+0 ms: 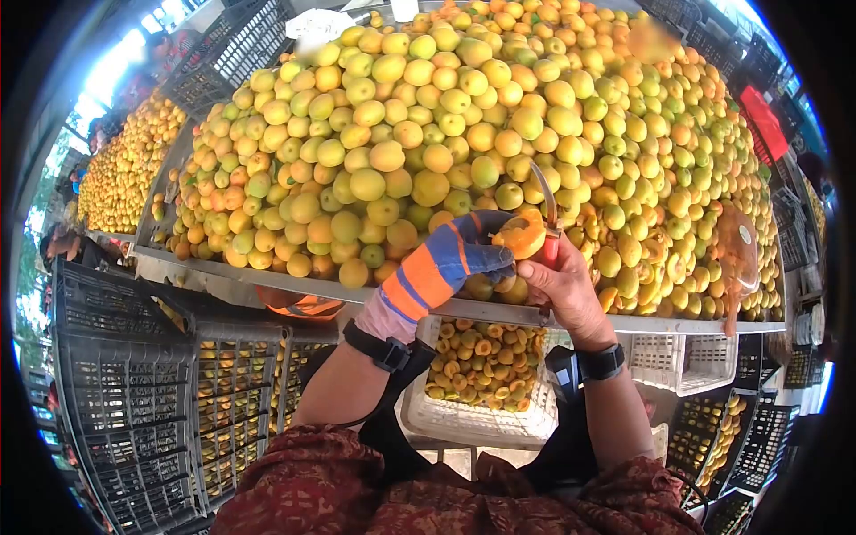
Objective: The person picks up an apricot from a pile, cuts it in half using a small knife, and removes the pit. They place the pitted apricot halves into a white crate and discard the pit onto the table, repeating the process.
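Observation:
My left hand [443, 261], in a blue and orange striped glove, is closed around a cut apricot [521, 234] whose orange flesh shows. Close beside it, my right hand [571, 292] is bare and wrapped round the red handle of a small knife [547, 200]. The curved blade points up and away from me, next to the fruit. Both hands are over the near edge of a large heap of yellow-green apricots [383, 160]. Below them, halved apricots [486, 361] lie in a white crate [477, 430].
A metal table rim [660, 326] runs in front of me. Black crates [125, 374] stand at the left, some holding fruit. On the heap's right side lies a reddish net bag [736, 259]. White baskets [655, 359] sit under the right edge. Another fruit pile [129, 169] is far left.

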Motion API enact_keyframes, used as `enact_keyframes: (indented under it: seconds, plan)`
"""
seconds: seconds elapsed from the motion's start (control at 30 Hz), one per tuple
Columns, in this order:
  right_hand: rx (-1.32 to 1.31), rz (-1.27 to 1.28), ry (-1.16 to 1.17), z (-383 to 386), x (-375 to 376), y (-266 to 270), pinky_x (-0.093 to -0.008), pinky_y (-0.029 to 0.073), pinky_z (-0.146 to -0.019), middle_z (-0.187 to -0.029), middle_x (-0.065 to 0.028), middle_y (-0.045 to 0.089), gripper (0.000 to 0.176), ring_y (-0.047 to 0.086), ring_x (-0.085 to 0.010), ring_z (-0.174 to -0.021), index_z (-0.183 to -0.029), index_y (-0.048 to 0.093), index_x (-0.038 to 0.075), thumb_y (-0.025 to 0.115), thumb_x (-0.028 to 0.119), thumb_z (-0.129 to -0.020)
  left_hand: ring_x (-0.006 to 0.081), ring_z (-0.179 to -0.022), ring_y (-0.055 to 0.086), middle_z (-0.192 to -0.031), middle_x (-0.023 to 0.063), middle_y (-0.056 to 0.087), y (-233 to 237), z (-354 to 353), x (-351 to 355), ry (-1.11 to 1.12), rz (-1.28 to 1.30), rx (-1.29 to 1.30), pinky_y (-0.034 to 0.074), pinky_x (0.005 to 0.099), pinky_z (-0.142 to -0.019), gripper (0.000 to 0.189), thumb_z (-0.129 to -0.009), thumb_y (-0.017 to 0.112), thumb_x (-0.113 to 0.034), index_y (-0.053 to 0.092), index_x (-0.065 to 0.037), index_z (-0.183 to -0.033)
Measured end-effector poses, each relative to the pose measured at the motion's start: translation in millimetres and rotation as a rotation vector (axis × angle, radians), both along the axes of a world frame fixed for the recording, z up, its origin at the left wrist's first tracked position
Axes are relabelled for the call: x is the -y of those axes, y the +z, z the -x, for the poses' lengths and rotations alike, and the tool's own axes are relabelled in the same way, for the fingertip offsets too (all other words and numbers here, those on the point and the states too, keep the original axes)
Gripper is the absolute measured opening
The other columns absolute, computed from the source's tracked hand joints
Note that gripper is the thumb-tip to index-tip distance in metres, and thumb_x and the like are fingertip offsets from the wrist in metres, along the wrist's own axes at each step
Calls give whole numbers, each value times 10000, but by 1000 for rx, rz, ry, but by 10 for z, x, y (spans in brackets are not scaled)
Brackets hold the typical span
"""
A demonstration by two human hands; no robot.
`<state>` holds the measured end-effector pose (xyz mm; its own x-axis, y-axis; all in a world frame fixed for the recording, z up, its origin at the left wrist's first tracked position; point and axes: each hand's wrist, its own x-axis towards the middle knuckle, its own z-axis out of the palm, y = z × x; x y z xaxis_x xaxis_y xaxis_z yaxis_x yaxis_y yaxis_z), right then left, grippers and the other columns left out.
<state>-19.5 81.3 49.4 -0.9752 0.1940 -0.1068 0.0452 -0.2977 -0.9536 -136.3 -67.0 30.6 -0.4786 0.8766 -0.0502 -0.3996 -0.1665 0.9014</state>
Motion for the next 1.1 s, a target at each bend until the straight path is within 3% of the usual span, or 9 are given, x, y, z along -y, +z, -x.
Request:
enact_keyframes:
  seconds: [0.37,0.47,0.57,0.63,0.73,0.87,0.97,1.03,1.1]
  plan:
    - [-100,36,-164,2,-18,-79,-163,313,-421,-839,-3,578,478,401,-19,-505,-1209,442,48,678,67,-794,122,-880,587,-1035,62,597,106,-25,-152,111,52,-191,508,253,-728,510,-772,677,-85,462,-14,-1230]
    - [-253,-144,-374,49,30,-153,-191,443,-582,-850,-11,604,474,524,-61,-662,-1177,441,41,683,-6,-773,130,-959,559,-1078,57,574,-55,-156,-313,245,-40,-21,485,255,-797,536,-759,684,-55,445,-19,-1238]
    - [-377,-355,-458,77,46,-219,-193,441,-635,-855,-3,588,428,519,-58,-715,-1142,451,44,672,-12,-780,145,-1026,528,-1125,61,547,-116,-322,-426,340,-204,-164,448,266,-870,565,-745,695,-39,431,-21,-1244]
    - [-393,-308,-453,64,97,-144,-198,436,-674,-836,10,565,413,500,-53,-733,-1125,455,45,664,-26,-776,154,-1080,499,-1148,64,534,-88,-363,-463,381,-241,-134,424,276,-910,581,-734,703,-29,428,-20,-1246]
    - [-254,-179,-394,-27,54,-14,-195,421,-642,-760,26,521,441,497,-55,-700,-1162,456,57,643,-47,-777,143,-1071,503,-1140,52,536,-16,-379,-452,358,-227,-35,430,269,-893,595,-743,680,-25,413,-24,-1275]
    - [-231,175,-413,-60,-100,6,-181,227,-365,-663,22,472,353,312,-25,-429,-1172,475,75,604,162,-855,113,-1046,499,-1138,21,537,175,-331,-375,293,-178,-10,431,226,-826,587,-775,631,-45,395,-47,-1313]
    - [-138,341,-546,-29,-215,15,-189,214,-358,-618,18,452,134,278,-38,-400,-929,511,107,577,213,-881,98,-1016,502,-1148,9,533,276,-332,-320,232,-217,-125,429,208,-774,582,-799,608,-93,375,-62,-1331]
    - [-131,321,-579,-9,-238,-14,-192,211,-355,-619,17,452,134,272,-39,-396,-868,489,116,573,219,-885,130,-980,534,-1134,23,537,415,-471,-340,259,-267,-135,452,238,-777,573,-792,638,-145,390,-53,-1300]
    - [-125,284,-556,-8,-313,-142,-200,210,-346,-616,14,453,221,272,-44,-387,-758,439,130,575,245,-887,178,-947,559,-1115,58,534,571,-655,-332,126,-515,456,472,283,-781,558,-790,660,-223,409,-39,-1253]
